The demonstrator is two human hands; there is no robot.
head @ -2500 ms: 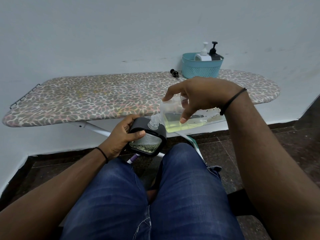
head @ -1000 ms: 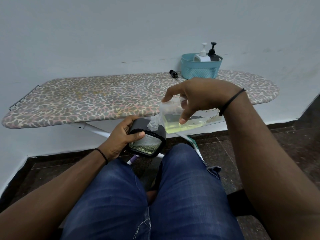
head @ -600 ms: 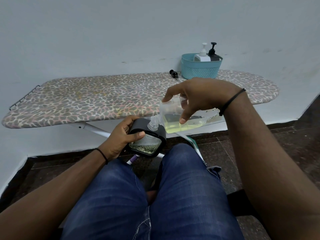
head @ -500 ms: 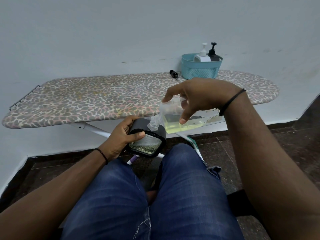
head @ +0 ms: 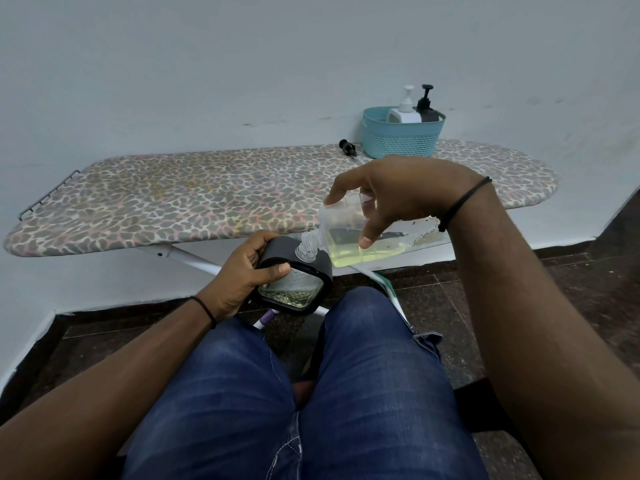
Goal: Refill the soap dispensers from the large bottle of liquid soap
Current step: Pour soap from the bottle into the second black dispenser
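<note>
Pale wall [head: 242,64] backs a low ironing board [head: 207,195] with a leopard-print cover, which runs across the view; its near edge lies just beyond the person's knees [head: 294,375], and dark floor tiles [head: 571,289] show open on either side of the legs. Most of the board's left and middle stretch lies bare, with a wire rack at its far left end.

Left of centre, the left hand [head: 242,275] grasps a black soap dispenser [head: 294,278] held below the board's edge, fingers wrapped behind it and thumb laid across its clear patterned face. Touching its top opening is the threaded neck of the large soap bottle [head: 349,240], tipped nearly flat, yellow liquid pooled along its lower side. From above, the right hand [head: 398,192] clasps that bottle, wrist bent down, thumb on the near side and forefinger stretched toward the neck end.

Farther right, at the board's back edge, a teal basket [head: 401,140] holds a white dispenser [head: 403,110] and a black one [head: 427,109]; a loose black pump [head: 347,147] lies just beside it.
</note>
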